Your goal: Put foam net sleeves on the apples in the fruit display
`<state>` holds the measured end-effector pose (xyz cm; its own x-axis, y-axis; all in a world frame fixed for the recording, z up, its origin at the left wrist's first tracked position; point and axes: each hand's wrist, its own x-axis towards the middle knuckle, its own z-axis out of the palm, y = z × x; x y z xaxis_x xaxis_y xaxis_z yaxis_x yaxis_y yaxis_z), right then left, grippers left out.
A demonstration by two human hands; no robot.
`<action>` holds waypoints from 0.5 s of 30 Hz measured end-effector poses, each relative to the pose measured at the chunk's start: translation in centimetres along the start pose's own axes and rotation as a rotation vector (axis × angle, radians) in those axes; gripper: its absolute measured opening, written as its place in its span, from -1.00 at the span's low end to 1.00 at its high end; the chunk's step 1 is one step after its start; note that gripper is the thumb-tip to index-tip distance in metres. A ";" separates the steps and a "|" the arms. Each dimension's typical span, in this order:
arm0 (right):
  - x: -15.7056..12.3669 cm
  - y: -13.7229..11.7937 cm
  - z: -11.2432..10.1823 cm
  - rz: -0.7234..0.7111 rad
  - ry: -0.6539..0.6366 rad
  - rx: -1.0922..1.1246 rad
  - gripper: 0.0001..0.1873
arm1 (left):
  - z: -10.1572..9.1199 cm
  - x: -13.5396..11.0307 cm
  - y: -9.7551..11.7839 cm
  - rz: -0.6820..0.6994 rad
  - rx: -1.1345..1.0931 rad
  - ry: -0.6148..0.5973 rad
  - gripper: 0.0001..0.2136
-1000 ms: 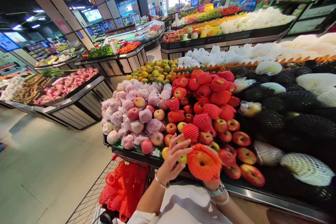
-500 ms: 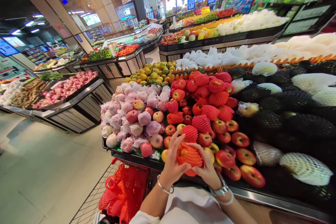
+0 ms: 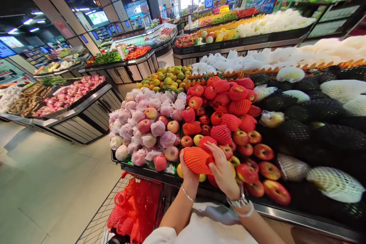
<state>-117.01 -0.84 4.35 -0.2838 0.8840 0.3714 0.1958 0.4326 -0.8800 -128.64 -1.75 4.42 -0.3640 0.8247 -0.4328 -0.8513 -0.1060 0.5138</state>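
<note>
An apple in an orange-red foam net sleeve (image 3: 196,159) lies in my left hand (image 3: 189,177), whose fingers are wrapped round its left side and underside. The sleeve bulges at the left and narrows to its end at the right. At that end my right hand (image 3: 225,173) grips the foam net between thumb and fingers. The fruit itself is hidden by the sleeve. Just beyond my hands is a heap of apples (image 3: 247,173), some bare and some in red foam nets (image 3: 220,135).
Fruit in pinkish wrapping (image 3: 143,108) is piled on the left of the stand. Dark-netted fruit (image 3: 297,112) lies to the right. A shopping cart (image 3: 97,219) with red foam nets (image 3: 134,206) stands below left. A stand of red onions (image 3: 77,97) is farther left.
Both hands have turned the netted apple so the sleeve's narrow end points right. My left hand has moved beneath it, and my right hand has shifted to that end.
</note>
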 end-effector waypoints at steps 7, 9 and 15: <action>-0.5 -0.5 4.0 0.007 0.322 0.280 -0.47 | 0.6 -1.1 -0.5 0.156 0.068 -0.018 -0.65; -0.3 0.0 4.4 0.070 0.410 0.404 -0.75 | 1.0 -1.6 -1.1 0.248 0.089 -0.002 -0.66; -0.3 -0.3 4.5 0.041 0.592 0.479 -0.75 | 1.8 -2.4 -1.6 0.219 0.068 -0.054 -0.72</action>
<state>-121.25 -2.05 3.20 0.2918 0.9037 0.3132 -0.2719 0.3923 -0.8787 -125.66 -2.56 5.99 -0.5148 0.8148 -0.2665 -0.7262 -0.2494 0.6406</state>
